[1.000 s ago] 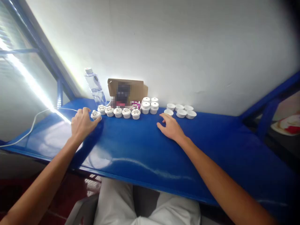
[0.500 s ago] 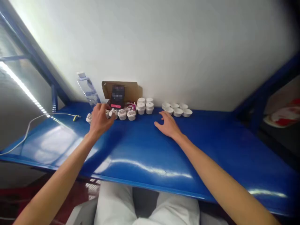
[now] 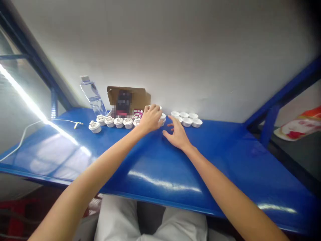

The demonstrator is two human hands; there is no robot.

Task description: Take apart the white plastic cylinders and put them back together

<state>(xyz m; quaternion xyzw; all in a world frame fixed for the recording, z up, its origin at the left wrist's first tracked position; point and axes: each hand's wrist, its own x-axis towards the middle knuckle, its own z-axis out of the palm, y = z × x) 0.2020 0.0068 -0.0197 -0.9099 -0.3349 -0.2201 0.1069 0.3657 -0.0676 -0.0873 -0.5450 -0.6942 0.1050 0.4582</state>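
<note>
My left hand (image 3: 151,119) is over the stacked white round plastic pieces (image 3: 163,118), its fingers curled down among them. The fingertips and anything between them are hidden behind the hand. My right hand (image 3: 177,135) hovers open just in front of a group of empty white cups (image 3: 187,122), thumb and fingers apart, holding nothing. Left of my left hand, a row of white cups with small white fittings on top (image 3: 118,123) stretches along the table, and the leftmost cup (image 3: 94,127) sits slightly forward.
Behind the row stands an open cardboard box (image 3: 139,97) with a dark phone-like object (image 3: 124,102) leaning in it and small purple packets beside. A clear bottle (image 3: 94,97) and a white cable (image 3: 25,129) are at left. Blue frame bars (image 3: 271,124) flank the blue table (image 3: 155,157).
My left hand has moved right, from the row of fitted cups to the stacked white pieces, uncovering the left end of the row. My right hand stays near the empty cups.
</note>
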